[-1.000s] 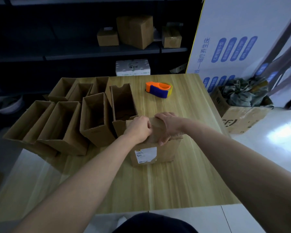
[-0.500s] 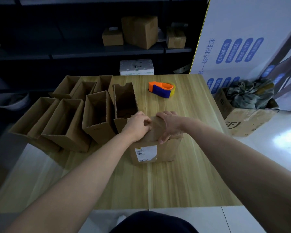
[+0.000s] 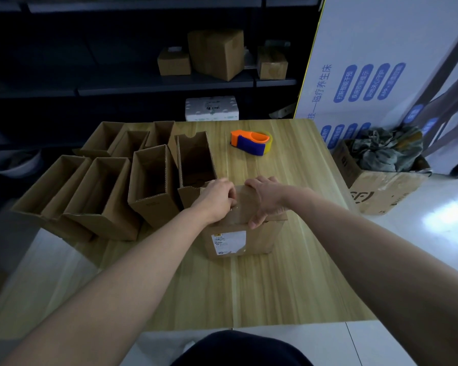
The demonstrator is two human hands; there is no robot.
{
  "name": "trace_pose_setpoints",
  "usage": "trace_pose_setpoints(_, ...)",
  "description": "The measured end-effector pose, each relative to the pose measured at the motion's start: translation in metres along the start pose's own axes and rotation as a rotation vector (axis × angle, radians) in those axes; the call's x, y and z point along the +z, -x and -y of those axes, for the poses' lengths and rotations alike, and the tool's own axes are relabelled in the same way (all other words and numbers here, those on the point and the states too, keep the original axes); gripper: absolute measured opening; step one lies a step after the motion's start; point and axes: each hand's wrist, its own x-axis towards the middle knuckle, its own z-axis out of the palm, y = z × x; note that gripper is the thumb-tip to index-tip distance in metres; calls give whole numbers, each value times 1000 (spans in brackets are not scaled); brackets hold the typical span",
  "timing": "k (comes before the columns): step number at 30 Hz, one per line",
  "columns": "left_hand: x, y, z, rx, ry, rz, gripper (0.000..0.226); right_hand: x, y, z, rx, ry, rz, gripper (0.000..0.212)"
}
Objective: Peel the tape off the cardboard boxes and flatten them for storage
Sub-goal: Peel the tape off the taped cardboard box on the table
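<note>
A sealed cardboard box [image 3: 259,235] with a white shipping label stands upright in the middle of the wooden table [image 3: 249,291]. Clear tape [image 3: 236,216] runs over its top. My left hand [image 3: 214,198] rests on the top's left part, fingers curled and pinching at the tape near the centre seam. My right hand [image 3: 266,198] lies over the top's right part, thumb hooked down the front face, holding the box steady. Several open, empty cardboard boxes [image 3: 154,180] stand to the left.
An orange and blue tape dispenser [image 3: 250,142] lies on the table's far side. A cardboard box with crumpled cloth [image 3: 381,178] sits on the floor at right, before a large white printed carton [image 3: 381,62]. Dark shelves [image 3: 214,54] behind carry more boxes.
Both hands stay on the box top. My left fingers have curled tighter at the tape by the seam. The view has shifted slightly.
</note>
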Motion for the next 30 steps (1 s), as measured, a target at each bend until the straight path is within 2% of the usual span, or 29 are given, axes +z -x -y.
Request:
trace_pose_setpoints(3,-2,1,3,9,33,-1,22,0,1,1,-3,10,-7,122)
trace_pose_setpoints(12,1,0,4,80,3,-39,8,1,2,2,11,-1,0,121)
trace_pose_setpoints(16,2,0,8,96,37,-52,20,-1,1,2,11,-6,0,121)
trace_pose_setpoints(22,0,-2,11,125,-2,-84,16,-3,-2,3,13,11,10,120)
trace_pose_setpoints(30,-13,-15,-4,170,-236,64,19,-3,-5,3,6,12,6,120)
